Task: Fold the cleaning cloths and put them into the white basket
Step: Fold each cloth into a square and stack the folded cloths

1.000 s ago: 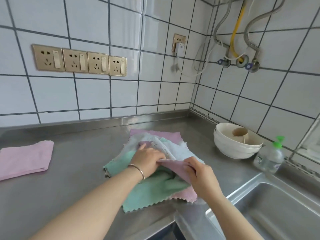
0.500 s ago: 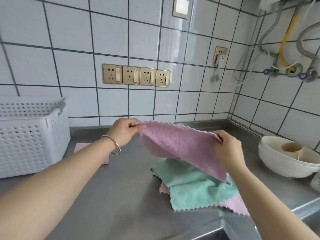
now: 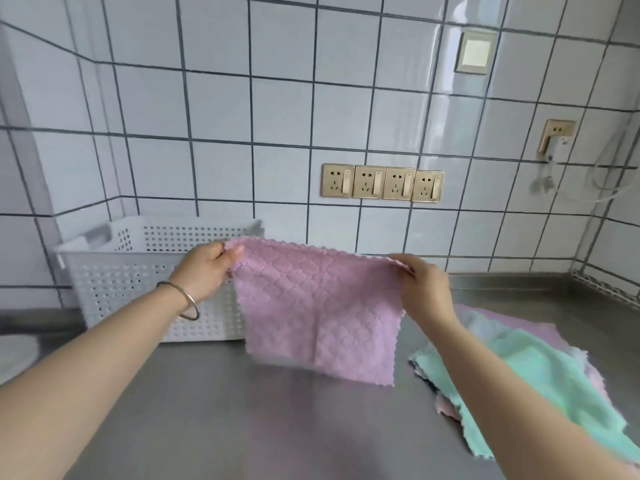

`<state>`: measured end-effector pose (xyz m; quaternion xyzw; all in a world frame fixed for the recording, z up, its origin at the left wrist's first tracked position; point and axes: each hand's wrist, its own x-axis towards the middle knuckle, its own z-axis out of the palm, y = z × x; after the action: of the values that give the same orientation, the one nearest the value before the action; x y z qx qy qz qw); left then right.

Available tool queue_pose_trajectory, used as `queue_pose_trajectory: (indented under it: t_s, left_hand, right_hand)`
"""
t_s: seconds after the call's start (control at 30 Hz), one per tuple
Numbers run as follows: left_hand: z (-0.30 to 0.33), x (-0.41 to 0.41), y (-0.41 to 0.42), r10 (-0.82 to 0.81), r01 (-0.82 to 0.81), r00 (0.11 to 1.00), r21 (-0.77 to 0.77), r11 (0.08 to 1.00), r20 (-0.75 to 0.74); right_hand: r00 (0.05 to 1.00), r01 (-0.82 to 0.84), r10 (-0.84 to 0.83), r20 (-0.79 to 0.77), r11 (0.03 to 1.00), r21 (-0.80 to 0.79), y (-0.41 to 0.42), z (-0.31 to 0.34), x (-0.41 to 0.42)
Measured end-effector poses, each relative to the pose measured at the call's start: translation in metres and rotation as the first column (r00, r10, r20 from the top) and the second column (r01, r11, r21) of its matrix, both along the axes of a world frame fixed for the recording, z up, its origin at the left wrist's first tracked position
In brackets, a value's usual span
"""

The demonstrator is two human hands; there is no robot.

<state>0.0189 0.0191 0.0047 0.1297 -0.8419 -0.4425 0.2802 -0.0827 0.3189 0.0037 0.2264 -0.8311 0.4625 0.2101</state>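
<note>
A pink quilted cloth (image 3: 318, 313) hangs spread out in the air above the steel counter, its lower edge close to the surface. My left hand (image 3: 206, 271) pinches its top left corner and my right hand (image 3: 424, 289) pinches its top right corner. The white perforated basket (image 3: 138, 271) stands on the counter behind my left hand, against the tiled wall. A pile of loose cloths lies at the right, with a green cloth (image 3: 540, 386) on top and pink ones beneath it.
The steel counter (image 3: 242, 427) runs along a tiled wall with a row of gold sockets (image 3: 382, 182). A plug and white cable (image 3: 550, 161) hang at the right. A white rounded object (image 3: 15, 351) shows at the far left edge.
Both hands lifted the pink cloth off the pile and carried it left, stretched between them. The view swung left, so the basket is now in full sight and the bowls are out of frame.
</note>
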Motion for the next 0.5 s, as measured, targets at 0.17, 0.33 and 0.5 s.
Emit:
queue_pose_trajectory:
  t_s: [0.17,0.33,0.5]
  left_hand:
    - [-0.065,0.09,0.002,-0.244,0.225,0.966,0.184,0.957,0.089]
    - [-0.13,0.136,0.01,-0.526,0.358,0.762,0.43,0.829,0.379]
    - [-0.143,0.146,0.016,-0.531,0.343,0.665,0.417,0.842,0.525]
  right_hand:
    - [0.971,-0.237,0.226,0.076,0.947,0.216,0.023,-0.056,0.042]
    - [0.835,-0.525,0.308,0.456,0.694,0.493,0.046,-0.099,0.064]
    - [0.762,-0.616,0.219,0.61,0.536,0.578,0.059,-0.115,0.069]
